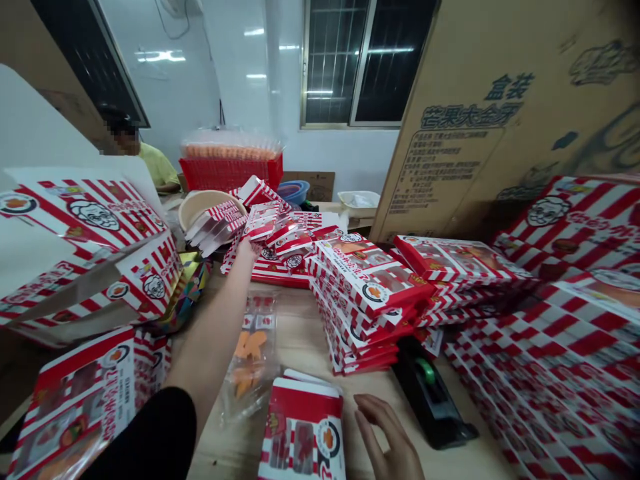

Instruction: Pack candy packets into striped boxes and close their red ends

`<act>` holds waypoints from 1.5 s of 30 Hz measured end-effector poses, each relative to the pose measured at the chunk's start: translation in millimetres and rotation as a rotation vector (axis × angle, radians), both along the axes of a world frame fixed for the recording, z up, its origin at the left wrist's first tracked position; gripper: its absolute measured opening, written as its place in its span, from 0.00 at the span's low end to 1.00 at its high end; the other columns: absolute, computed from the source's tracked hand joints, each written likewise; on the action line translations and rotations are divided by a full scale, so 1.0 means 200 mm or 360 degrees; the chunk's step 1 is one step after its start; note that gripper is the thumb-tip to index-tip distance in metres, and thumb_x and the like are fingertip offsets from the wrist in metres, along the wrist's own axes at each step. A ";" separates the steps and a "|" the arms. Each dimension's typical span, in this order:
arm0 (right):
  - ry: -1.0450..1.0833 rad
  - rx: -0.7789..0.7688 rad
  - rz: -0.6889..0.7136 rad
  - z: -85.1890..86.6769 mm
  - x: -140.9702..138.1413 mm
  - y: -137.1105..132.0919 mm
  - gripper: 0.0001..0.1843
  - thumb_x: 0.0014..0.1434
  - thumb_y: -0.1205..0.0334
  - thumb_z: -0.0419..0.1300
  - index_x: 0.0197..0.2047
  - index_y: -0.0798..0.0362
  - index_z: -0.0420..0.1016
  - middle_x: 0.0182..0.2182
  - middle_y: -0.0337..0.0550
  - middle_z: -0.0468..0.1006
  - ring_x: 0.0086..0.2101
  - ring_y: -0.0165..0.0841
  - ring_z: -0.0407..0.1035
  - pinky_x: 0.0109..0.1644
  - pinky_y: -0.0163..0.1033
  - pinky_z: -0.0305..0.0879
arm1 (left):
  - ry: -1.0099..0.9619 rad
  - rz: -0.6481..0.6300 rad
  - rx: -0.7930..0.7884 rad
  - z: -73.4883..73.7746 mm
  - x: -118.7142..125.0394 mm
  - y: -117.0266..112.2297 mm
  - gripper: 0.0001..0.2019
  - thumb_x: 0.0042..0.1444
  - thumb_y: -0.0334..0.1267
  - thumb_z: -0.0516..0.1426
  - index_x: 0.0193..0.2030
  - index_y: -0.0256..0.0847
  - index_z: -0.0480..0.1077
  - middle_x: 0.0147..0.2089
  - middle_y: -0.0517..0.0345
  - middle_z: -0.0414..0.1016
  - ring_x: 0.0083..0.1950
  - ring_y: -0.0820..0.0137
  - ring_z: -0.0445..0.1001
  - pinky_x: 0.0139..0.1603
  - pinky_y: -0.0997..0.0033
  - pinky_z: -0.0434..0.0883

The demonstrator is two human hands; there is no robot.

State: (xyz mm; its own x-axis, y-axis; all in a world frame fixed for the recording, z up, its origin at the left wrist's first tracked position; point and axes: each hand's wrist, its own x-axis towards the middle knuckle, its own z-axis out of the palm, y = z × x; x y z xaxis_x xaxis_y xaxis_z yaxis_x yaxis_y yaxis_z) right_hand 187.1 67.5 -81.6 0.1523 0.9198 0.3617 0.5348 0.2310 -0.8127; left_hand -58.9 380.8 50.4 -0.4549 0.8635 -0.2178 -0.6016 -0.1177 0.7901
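Observation:
My left arm stretches far forward over the wooden table (300, 340); my left hand (246, 251) reaches into a loose heap of flat red-and-white striped cartons (280, 230), its fingers hidden among them. My right hand (387, 437) rests near the front edge, fingers curled and apart, touching the right side of a filled red-and-white box (305, 430) that stands in front of me. A clear plastic tray with orange pieces (253, 353) lies on the table under my left forearm.
A stack of filled striped boxes (367, 300) stands at centre, with lower wide stacks (540, 347) to the right. A black tape dispenser (430, 400) lies beside my right hand. A big brown carton (500, 113) rises at right. A person in yellow (153, 163) sits at back left, near a red basket (230, 170).

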 end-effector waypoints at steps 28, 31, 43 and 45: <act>0.0718 -0.1108 0.0411 0.23 -0.18 -0.31 0.51 0.55 0.39 0.52 0.69 0.56 0.28 0.48 0.53 0.76 0.42 0.42 0.75 0.41 0.42 0.72 | 0.1845 -0.0840 -0.0753 -0.27 -0.23 -1.05 0.16 0.60 0.40 0.53 0.54 0.38 0.65 0.57 0.47 0.66 0.55 0.60 0.68 0.53 0.55 0.68; 0.0213 -0.1154 0.0322 0.13 -0.15 -0.37 0.45 0.56 0.41 0.51 0.68 0.55 0.43 0.38 0.48 0.81 0.36 0.41 0.77 0.38 0.39 0.72 | 0.1909 -0.0765 -0.0989 -0.44 -0.28 -1.02 0.17 0.59 0.40 0.56 0.54 0.38 0.64 0.55 0.49 0.67 0.52 0.61 0.70 0.50 0.52 0.70; -0.0028 -0.0136 0.0029 0.43 0.01 -0.11 0.22 0.57 0.48 0.55 0.47 0.54 0.75 0.37 0.50 0.76 0.31 0.34 0.72 0.32 0.36 0.71 | 0.1757 -0.0283 0.0052 -0.16 -0.39 -1.14 0.09 0.57 0.41 0.52 0.29 0.41 0.58 0.40 0.57 0.73 0.39 0.71 0.72 0.41 0.69 0.69; 0.0104 -0.0093 0.0091 0.51 -0.01 -0.07 0.20 0.57 0.49 0.56 0.48 0.52 0.74 0.41 0.51 0.76 0.36 0.36 0.73 0.36 0.37 0.71 | 0.1690 -0.0244 0.0215 -0.03 -0.38 -1.20 0.11 0.54 0.43 0.53 0.28 0.42 0.56 0.39 0.57 0.74 0.39 0.71 0.73 0.39 0.71 0.69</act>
